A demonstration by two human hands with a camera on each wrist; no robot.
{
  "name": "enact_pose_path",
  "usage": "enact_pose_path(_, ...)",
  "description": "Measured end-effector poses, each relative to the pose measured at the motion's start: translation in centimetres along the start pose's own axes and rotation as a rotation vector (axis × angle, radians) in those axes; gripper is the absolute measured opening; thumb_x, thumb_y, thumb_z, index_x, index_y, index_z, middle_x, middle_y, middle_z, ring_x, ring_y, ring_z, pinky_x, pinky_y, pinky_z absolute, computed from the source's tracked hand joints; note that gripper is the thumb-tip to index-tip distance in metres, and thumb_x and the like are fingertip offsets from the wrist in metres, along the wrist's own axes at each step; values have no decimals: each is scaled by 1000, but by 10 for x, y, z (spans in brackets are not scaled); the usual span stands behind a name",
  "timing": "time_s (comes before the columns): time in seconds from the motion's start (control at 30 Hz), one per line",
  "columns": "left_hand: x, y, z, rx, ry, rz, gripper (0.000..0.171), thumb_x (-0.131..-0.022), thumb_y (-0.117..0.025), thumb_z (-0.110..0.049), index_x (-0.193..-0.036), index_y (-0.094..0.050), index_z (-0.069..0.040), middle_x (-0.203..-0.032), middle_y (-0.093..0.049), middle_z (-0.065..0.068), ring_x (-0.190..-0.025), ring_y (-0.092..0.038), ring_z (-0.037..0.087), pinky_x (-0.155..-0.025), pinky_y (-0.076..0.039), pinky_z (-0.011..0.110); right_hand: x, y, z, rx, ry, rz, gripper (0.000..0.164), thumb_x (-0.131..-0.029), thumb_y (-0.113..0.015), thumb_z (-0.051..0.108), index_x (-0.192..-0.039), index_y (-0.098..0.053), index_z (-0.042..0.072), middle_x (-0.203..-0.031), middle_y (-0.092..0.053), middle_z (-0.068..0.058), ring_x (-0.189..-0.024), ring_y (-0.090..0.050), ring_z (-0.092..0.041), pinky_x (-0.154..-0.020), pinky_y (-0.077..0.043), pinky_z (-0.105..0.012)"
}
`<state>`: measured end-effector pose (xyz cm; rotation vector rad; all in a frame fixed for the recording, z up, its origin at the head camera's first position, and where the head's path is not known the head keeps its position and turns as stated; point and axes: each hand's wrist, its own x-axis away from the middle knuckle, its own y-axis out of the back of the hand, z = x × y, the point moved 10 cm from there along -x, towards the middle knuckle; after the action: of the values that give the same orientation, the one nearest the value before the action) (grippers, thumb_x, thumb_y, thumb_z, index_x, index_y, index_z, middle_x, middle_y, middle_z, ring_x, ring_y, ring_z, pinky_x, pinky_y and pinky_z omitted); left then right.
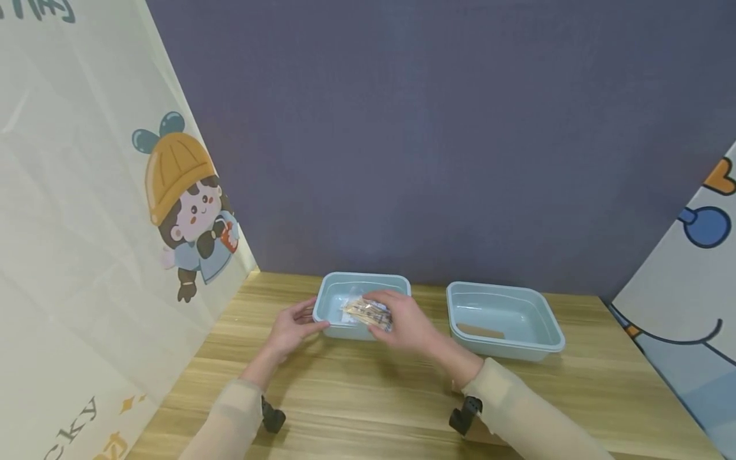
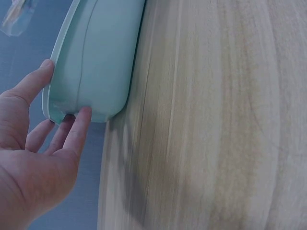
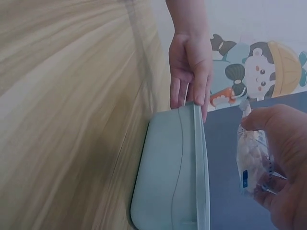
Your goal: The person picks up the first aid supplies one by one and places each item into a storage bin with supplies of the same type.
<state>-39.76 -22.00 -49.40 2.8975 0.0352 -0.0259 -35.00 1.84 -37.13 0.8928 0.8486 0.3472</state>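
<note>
A light blue plastic bin (image 1: 362, 279) stands at the back left of the wooden table. My left hand (image 1: 291, 329) holds its near left corner, the thumb (image 2: 41, 76) at the rim and the other fingertips (image 2: 85, 114) against the outer wall. Over the bin's opening, my right hand (image 1: 404, 319) pinches a clear plastic packet of cotton swabs (image 1: 368, 312) between thumb and fingers. Thin pale sticks show through the film from above. In the right wrist view the packet (image 3: 252, 155) hangs beyond the bin's rim, with white tips and a blue mark visible.
Another light blue bin (image 1: 552, 319) stands to the right, with a flat brown piece (image 1: 480, 331) lying in it. Behind both rises a dark grey-blue panel (image 1: 414, 140). A white printed sheet (image 1: 86, 211) borders the table (image 1: 345, 402) on the left, another (image 1: 690, 287) on the right.
</note>
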Motion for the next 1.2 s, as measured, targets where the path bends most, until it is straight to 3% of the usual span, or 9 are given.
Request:
enact_pose_path(0.2,1,-1,-1,-4,-4,-3,78,-86,-89,-12,-155,-52,-2,-142,-65,28,-128,-68,42,-100,-64,38,-9,-5,-11,18,14,-17,55,-85,-87,16,-135,-68,3,-133,-74,-12,-123,-71,-29,-104,-62,-44)
enact_pose_path(0.67,4,-1,-5,8,-24,-1,78,-86,-88,-9,-154,-52,1,-140,-65,31,-127,-68,45,-96,-65,35,-21,-26,-44,-9,-86,63,55,-88,-85,18,-138,-68,5,-138,-72,-13,-131,-67,-32,-112,-56,-47)
enact_pose_path(0.97,6,1,-3,39,-28,4,76,-86,-87,-6,-153,-52,2,-140,-65,33,-127,-67,47,-92,-65,30,-30,-36,-60,-7,-82,91,53,-88,-83,17,-137,-68,2,-134,-74,-14,-123,-71,-30,-103,-60,-47)
enact_pose_path(1.2,2,-1,-1,38,-31,7,78,-86,-88,-8,-153,-52,2,-140,-65,33,-126,-68,46,-93,-66,31,-34,-37,-59,-1,-75,85,50,-81,-76,7,-130,-70,0,-125,-77,-14,-109,-74,-29,-96,-63,-45)
